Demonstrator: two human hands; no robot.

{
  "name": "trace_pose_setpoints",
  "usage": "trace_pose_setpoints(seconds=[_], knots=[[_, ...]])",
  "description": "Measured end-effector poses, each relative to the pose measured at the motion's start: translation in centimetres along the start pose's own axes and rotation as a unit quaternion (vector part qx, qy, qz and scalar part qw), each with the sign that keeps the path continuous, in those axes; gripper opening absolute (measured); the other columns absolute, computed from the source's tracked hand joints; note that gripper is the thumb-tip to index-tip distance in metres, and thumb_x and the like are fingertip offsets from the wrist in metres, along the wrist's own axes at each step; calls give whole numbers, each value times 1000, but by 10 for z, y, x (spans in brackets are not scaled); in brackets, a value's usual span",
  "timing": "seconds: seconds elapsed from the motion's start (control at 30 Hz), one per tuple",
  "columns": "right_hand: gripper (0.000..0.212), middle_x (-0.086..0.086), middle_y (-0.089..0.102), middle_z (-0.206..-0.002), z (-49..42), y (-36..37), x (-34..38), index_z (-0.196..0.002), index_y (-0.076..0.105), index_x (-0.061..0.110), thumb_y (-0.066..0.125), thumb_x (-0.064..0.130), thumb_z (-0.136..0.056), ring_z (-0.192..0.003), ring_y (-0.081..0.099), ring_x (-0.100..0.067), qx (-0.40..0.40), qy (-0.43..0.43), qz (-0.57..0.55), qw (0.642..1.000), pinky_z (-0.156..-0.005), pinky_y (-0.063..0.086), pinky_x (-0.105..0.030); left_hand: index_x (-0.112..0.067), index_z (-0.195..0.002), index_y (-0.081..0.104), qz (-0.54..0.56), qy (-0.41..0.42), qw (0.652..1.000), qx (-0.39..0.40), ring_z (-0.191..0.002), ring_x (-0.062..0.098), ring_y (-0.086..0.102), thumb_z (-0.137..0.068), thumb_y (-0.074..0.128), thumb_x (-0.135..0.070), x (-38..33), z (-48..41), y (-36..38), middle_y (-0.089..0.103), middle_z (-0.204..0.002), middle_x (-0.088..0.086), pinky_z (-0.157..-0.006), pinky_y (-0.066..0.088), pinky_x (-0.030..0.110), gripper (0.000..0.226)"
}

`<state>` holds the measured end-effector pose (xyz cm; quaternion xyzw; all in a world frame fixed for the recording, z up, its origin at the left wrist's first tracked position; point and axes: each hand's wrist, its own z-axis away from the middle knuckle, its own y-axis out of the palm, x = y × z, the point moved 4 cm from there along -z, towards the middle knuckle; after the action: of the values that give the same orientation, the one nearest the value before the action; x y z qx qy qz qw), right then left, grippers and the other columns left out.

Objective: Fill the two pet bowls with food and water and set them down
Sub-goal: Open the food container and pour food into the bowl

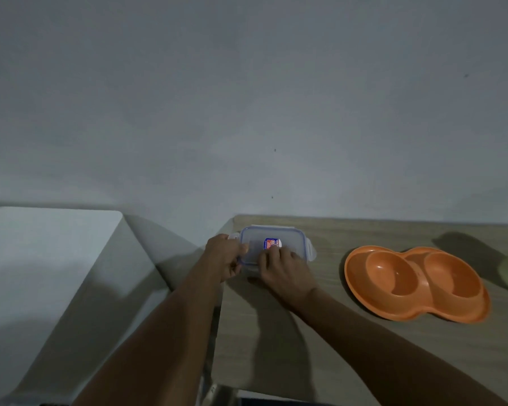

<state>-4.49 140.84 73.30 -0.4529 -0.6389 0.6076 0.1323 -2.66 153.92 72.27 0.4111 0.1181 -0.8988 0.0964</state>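
Head view — lidded container (pixel 258 237) on desk (pixel 335 341), lower centre.
Fingers of left hand (pixel 222 259) grip its end, right hand (pixel 285 273) fingers curl over its near edge — orange double bowl (pixel 417 284) lower right.

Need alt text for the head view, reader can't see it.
A person's left hand and right hand hold a clear lidded container at the left end of a wooden counter. An empty orange double pet bowl sits on the counter to its right, untouched.
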Motion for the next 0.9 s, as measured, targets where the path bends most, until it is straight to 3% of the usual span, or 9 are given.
trace_pose_setpoints(seconds=[0.1,0.23,0.5,0.67,0.73,0.8,0.9], knots=[[28,-25,63,-63,-6,6,14,-73,71,-2,85,20,-61,-49,59,-35,53,-9,46,998,-44,48,-34,-14,-109,60,6,-3,1000,14,-60,13,45,-91,61,-7,0,-2,0,54,-77,7,-50,42,25,20],[20,-25,65,-62,-10,-1,21,-72,74,-7,78,3,-54,-48,62,-37,81,-7,104,991,-45,53,-39,-15,-104,61,6,6,1000,14,-57,13,44,-92,61,-8,1,-4,0,54,-73,7,-50,43,26,14],[23,-20,64,-59,-12,1,19,-67,74,0,86,12,-52,-46,60,-33,98,-44,96,990,-44,50,-36,-10,-114,60,10,2,999,31,-57,13,45,-92,62,-7,4,-14,-1,55,-74,7,-51,45,26,22],[16,-19,66,-61,-14,3,26,-73,75,3,80,14,-63,-49,62,-33,107,-16,107,988,-48,53,-38,-13,-118,62,22,-5,999,40,-54,12,48,-91,63,-8,9,-24,-1,55,-70,6,-48,47,25,28],[11,-23,66,-62,-14,1,28,-72,74,-1,67,6,-69,-49,63,-35,100,4,110,989,-48,54,-39,-12,-116,62,18,1,999,33,-52,12,47,-91,63,-9,10,-27,-1,52,-67,6,-48,46,26,25],[24,-26,66,-64,-14,-1,27,-74,74,-5,51,0,-71,-51,63,-37,92,18,124,988,-49,55,-41,-12,-114,61,22,6,999,32,-51,12,45,-91,62,-8,10,-27,0,51,-66,5,-47,45,25,23],[24,-31,67,-69,-11,0,26,-80,74,-8,54,1,-70,-53,64,-40,118,19,128,985,-51,55,-43,-13,-114,61,24,6,999,37,-53,11,44,-91,62,-7,10,-27,-1,54,-69,5,-47,43,25,23]])
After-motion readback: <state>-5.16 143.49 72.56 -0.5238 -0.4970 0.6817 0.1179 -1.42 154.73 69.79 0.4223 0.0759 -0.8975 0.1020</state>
